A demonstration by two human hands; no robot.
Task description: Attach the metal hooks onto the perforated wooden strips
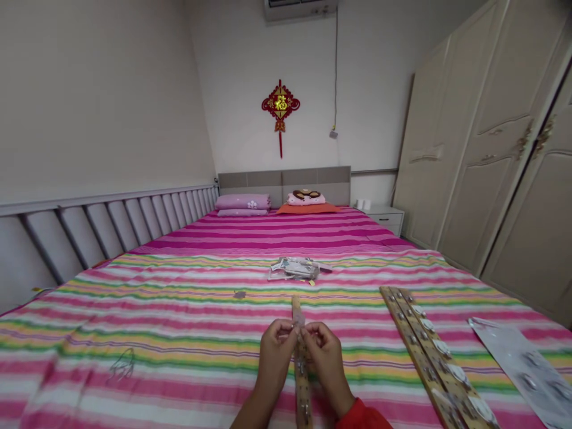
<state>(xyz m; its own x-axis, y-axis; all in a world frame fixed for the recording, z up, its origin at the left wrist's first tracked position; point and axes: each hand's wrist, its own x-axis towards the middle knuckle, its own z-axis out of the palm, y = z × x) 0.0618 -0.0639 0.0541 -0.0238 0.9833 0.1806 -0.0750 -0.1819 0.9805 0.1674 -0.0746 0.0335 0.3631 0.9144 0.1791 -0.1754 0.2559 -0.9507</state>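
Observation:
A narrow wooden strip (302, 390) with small metal pieces along it lies lengthwise on the striped bedspread, between my forearms. Over its upper part my left hand (277, 348) and my right hand (324, 357) meet, thumbs and fingers pinched together. Between the fingertips is a small, pale, greyish piece (298, 318), too small to make out; both hands seem to grip it. The strip's bare far end sticks out beyond my fingers. A red sleeve shows at my right wrist.
To the right lie wooden strips (420, 339) with metal pieces and white discs, beside a clear plastic sheet (522, 366). Ahead is a plastic packet (297, 269). A grey scrap (240, 294) and tangled thread (123, 364) lie left. A railing (102, 223) borders the bed.

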